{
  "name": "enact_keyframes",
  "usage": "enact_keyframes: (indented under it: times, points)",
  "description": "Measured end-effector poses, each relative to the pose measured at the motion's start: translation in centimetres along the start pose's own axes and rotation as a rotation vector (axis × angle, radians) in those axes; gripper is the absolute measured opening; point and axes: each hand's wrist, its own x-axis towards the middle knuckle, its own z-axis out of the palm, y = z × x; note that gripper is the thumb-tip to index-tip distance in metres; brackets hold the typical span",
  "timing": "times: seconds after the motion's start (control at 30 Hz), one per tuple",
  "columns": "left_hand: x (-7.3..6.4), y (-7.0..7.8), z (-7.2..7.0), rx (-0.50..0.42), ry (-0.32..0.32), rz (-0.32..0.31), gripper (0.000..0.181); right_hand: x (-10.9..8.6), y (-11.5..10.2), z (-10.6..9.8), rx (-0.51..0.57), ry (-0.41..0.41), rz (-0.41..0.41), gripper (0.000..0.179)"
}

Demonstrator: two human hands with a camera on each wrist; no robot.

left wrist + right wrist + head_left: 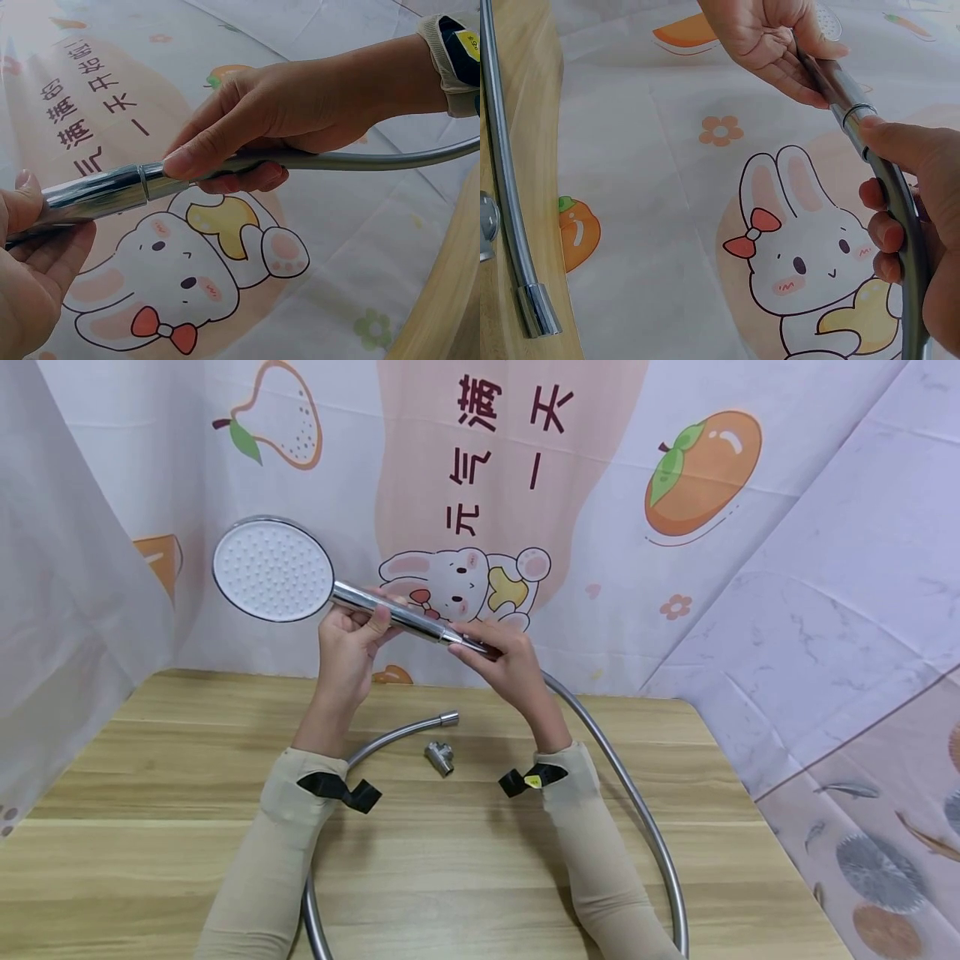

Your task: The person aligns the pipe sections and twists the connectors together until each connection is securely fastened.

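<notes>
A chrome shower head (pixel 273 570) with a round white nozzle face is held up above the table, tilted, its face toward the upper left. My left hand (pixel 347 647) grips the handle below the round face, thumb in front. At the handle's lower end, my right hand (pixel 504 662) pinches the metal end of the shower hose (pixel 637 802). In the left wrist view, the chrome handle (pixel 97 196) meets the hose connector (pixel 163 180), with only a narrow seam between them. The right wrist view shows my right fingers (pixel 889 234) curled round the hose.
A small chrome angled valve fitting (pixel 440 757) lies on the wooden table (pixel 450 868). Beside it rests the hose's other end (pixel 448 718), and the hose loops toward the table's front edge. Printed cloth (pixel 337 410) hangs behind and at both sides.
</notes>
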Motion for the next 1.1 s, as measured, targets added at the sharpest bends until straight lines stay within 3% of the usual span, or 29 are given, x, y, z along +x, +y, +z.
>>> enact_keyframes:
  times: [0.2, 0.4, 0.53, 0.77, 0.9, 1.1]
  points:
    - [0.0, -0.1, -0.1, -0.027, -0.03, 0.027, 0.024, 0.0, -0.1, -0.1, 0.06, -0.018, 0.025, 0.025]
    - [0.0, -0.1, 0.0, -0.007, -0.046, 0.048, 0.037, 0.1, 0.1, 0.2, -0.059, 0.009, -0.051, 0.025]
    - [-0.1, -0.1, 0.1, -0.006, 0.0, 0.025, 0.034, 0.1, 0.2, 0.5, -0.152, 0.038, -0.108, 0.03]
    - [0.2, -0.3, 0.4, -0.033, 0.175, -0.021, 0.014, -0.1, 0.3, 1.1, -0.271, 0.082, -0.202, 0.032]
    - [0.3, -0.4, 0.4, -0.017, 0.195, -0.013, 0.013, -0.1, 0.2, 1.3, -0.333, 0.101, -0.244, 0.034]
    - [0.1, -0.5, 0.5, 0.045, 0.173, 0.006, 0.016, 0.0, 0.1, 1.4, -0.419, 0.133, -0.271, 0.031]
